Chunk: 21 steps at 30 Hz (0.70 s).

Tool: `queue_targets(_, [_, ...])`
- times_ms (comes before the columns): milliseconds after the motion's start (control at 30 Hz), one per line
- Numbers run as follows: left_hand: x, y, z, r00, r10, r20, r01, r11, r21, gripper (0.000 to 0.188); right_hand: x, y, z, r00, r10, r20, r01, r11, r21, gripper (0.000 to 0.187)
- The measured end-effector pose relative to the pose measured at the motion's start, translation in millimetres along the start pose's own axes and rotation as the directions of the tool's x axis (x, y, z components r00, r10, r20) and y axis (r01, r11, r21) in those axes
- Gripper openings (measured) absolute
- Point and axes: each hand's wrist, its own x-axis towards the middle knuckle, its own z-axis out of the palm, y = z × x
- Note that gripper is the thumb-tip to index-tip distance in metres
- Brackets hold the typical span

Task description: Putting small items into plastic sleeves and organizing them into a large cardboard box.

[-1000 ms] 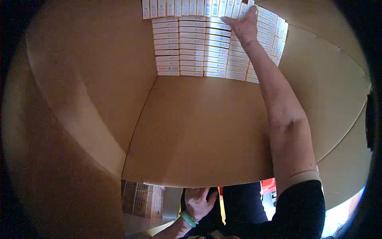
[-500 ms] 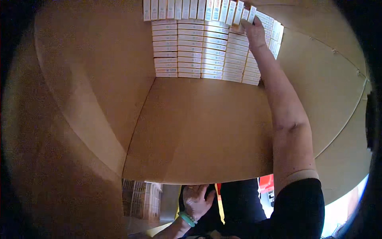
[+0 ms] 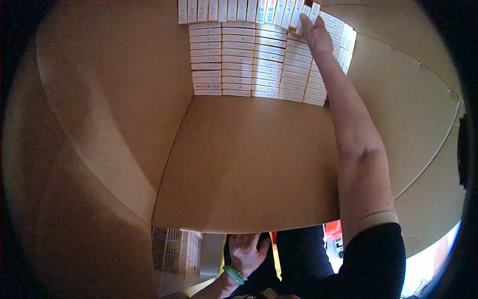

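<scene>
My right hand reaches to the far end of a large brown carton. Its thumb and fingers close around a small white box standing at the right end of an upright row of like boxes. Below that row lie several stacks of flat white boxes, packed side by side against the far wall. Outside the near edge, my left hand rests against the dark clothing, thumb spread and holding nothing visible. The carton's edge partly hides its fingers.
Tall cardboard walls rise at left and right. More white boxes stand in the far right corner. Beyond the near edge are a wire-like crate and a red object.
My right hand has shifted slightly up and left among the upright boxes, and the boxes there sit a little differently. My left hand stays nearly in place.
</scene>
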Motion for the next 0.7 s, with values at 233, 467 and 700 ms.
queue_targets(233, [6.8,0.9,-1.2,0.998,0.048,-0.034,-0.048,0.999,-0.001,0.054,-13.6,14.8,9.6,0.967,-0.241,0.087,0.179,0.878,0.444,0.036])
queue_targets(467, [7.9,2.1,-4.6,1.000,0.014,0.008,-0.014,1.000,-0.010,0.052,-1.9,11.8,-9.4,0.988,0.050,0.143,-0.121,0.830,0.544,0.022])
queue_targets(700, [8.0,9.1,-3.9,0.999,0.020,-0.029,-0.020,1.000,0.008,0.051,-7.3,29.3,-11.5,0.977,-0.214,0.004,0.211,0.969,0.129,0.048])
